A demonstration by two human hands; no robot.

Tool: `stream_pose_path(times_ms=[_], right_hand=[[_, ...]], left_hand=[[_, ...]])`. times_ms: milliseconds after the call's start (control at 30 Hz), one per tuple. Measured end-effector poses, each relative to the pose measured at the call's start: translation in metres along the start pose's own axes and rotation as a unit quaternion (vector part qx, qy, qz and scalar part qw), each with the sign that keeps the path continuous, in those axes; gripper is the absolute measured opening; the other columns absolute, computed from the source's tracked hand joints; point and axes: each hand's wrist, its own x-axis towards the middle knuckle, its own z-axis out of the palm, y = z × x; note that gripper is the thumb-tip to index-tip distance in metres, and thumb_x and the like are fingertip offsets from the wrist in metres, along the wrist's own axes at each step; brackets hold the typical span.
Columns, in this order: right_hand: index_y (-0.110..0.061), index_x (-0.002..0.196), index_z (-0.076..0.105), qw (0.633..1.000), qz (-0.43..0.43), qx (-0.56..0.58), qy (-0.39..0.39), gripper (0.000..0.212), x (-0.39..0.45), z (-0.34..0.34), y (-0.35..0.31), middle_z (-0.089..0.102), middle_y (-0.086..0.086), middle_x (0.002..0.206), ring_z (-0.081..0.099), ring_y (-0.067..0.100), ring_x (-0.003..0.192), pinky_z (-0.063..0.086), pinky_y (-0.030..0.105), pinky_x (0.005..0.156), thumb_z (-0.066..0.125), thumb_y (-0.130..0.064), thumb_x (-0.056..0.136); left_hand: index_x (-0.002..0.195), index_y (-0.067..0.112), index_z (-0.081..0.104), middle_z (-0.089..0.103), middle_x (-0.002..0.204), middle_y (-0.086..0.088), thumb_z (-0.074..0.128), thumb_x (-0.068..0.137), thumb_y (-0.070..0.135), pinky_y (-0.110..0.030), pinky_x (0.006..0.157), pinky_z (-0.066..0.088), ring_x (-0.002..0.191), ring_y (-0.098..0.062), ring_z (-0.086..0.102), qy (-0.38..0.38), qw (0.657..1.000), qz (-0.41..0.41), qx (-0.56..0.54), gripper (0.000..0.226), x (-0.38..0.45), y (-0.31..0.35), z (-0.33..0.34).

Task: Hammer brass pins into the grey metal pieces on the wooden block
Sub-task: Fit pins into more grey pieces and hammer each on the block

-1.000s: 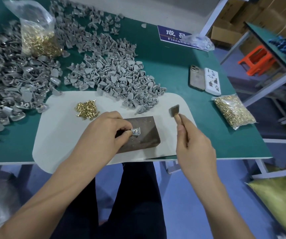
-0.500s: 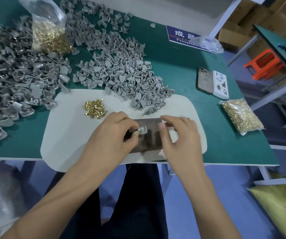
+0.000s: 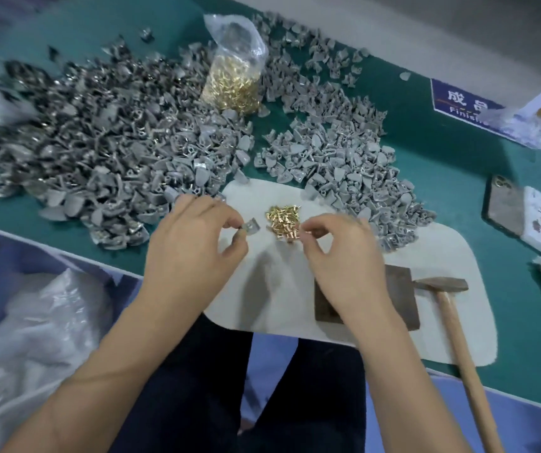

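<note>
Head camera looked down on a green worktop point(image 3: 442, 165) covered by a pale mat point(image 3: 458, 322). A person's left hand point(image 3: 190, 246) pinched a small grey metal piece point(image 3: 251, 226) between thumb and fingertips, holding it just above the mat. The right hand point(image 3: 341, 256) had its fingers curled together at the near edge of a small heap of brass pins point(image 3: 283, 220), seemingly picking one; whether a pin was actually between the fingertips could not be told. The wooden block point(image 3: 399, 289) lay on the mat, partly under the right wrist, with nothing visible on its bare part. A hammer point(image 3: 448, 308) rested just to the right of the block, its head touching or nearly touching it, with neither hand on it. Large heaps of grey pieces point(image 3: 344, 168) spread across the back of the worktop, with a clear bag of brass pins point(image 3: 233, 83) standing among them. Two phones point(image 3: 523, 220) lay at the right. Judged from here, the likely trouble was a pin slipping from the fingertips, since the pins were tiny and loose, or a pin seated crooked in the piece, which would bend under the hammer. Fingers steadying the piece on the block would also sit close to any blow.
</note>
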Motion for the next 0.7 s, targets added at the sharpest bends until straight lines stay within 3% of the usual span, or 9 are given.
stream_pose_path(times_ms=[67,167,533,700], right_hand=[[-0.029,0.103,0.077,0.999,0.032,0.000,-0.024,0.013,0.008,0.000,-0.001,0.073,-0.012,0.097,0.062,0.020,0.104,0.053,0.042,0.087,0.070,-0.023,0.093],[-0.031,0.099,0.078,0.999,0.010,0.005,-0.041,0.013,0.015,0.004,-0.012,0.073,-0.013,0.094,0.062,0.018,0.101,0.054,0.042,0.085,0.071,-0.022,0.093],[-0.028,0.093,0.080,0.990,-0.037,-0.132,-0.030,0.010,0.027,0.026,-0.038,0.071,-0.002,0.094,0.056,0.025,0.100,0.044,0.033,0.070,0.070,-0.031,0.093],[-0.023,0.089,0.076,0.988,-0.046,-0.141,-0.042,0.014,0.027,0.027,-0.042,0.068,0.000,0.093,0.054,0.024,0.098,0.043,0.034,0.074,0.063,-0.026,0.094]], left_hand=[[0.093,0.019,0.072,0.065,0.092,0.004,0.070,0.084,0.021,-0.041,0.082,0.048,0.098,-0.024,0.051,0.009,0.999,-0.025,0.026,0.009,0.005,-0.015,-0.005],[0.095,0.021,0.074,0.061,0.094,0.003,0.073,0.083,0.024,-0.042,0.087,0.045,0.098,-0.026,0.048,0.016,0.997,-0.050,0.064,0.012,0.011,-0.029,-0.007],[0.091,0.022,0.075,0.056,0.097,0.001,0.077,0.079,0.024,-0.040,0.085,0.037,0.103,-0.028,0.044,0.042,0.987,-0.082,0.135,0.013,0.018,-0.046,-0.001],[0.095,0.022,0.070,0.056,0.098,0.000,0.077,0.080,0.024,-0.042,0.082,0.043,0.101,-0.026,0.042,0.037,0.993,-0.052,0.102,0.016,0.013,-0.035,-0.003]])
